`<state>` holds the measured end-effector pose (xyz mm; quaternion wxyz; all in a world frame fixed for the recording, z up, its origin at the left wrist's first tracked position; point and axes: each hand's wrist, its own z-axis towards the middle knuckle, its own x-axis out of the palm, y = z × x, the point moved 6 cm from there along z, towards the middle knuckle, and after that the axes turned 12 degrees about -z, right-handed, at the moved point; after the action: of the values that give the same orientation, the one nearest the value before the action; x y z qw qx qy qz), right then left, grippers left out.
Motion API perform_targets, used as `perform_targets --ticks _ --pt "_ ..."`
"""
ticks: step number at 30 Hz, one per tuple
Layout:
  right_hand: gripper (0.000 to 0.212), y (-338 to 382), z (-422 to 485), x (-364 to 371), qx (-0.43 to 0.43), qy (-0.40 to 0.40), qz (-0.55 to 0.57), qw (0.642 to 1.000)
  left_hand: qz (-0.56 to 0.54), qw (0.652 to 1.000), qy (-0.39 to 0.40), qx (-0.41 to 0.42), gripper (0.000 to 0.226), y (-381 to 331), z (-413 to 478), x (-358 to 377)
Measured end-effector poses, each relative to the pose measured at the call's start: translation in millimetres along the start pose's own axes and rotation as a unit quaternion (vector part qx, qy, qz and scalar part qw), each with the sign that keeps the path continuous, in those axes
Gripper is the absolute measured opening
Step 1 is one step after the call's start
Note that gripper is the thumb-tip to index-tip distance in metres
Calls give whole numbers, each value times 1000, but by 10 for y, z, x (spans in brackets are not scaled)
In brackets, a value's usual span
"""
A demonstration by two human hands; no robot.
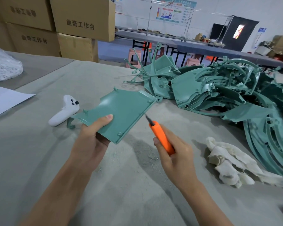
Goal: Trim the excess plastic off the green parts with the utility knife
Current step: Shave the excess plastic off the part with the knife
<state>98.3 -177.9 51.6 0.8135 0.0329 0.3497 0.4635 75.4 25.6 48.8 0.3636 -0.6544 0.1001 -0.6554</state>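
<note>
Edge trimming. The left hand (90, 141) grips the near corner of a flat green part (121, 111), thumb on top, holding it tilted above the cloth-covered table (129, 185). The right hand (175, 154) is wrapped round the orange utility knife (162, 137), its blade at the part's right rim, seemingly just short of contact. Lay the blade shallow along the rim, stroke away from the holding thumb and pare thinly. A pile of green parts (219, 88) lies far right.

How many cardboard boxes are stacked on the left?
4: upper left box, upper right box, lower left box, lower right box. Others may be hidden behind.
</note>
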Motion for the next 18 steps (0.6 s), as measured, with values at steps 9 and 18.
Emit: perform_targets --ticks 9,18 --pt "31 -125 79 -40 47 -29 3 998 11 1000 9 -3 32 24 -17 23" --pt "21 -160 83 -17 76 -31 49 995 15 1000 24 -4 33 10 -13 31"
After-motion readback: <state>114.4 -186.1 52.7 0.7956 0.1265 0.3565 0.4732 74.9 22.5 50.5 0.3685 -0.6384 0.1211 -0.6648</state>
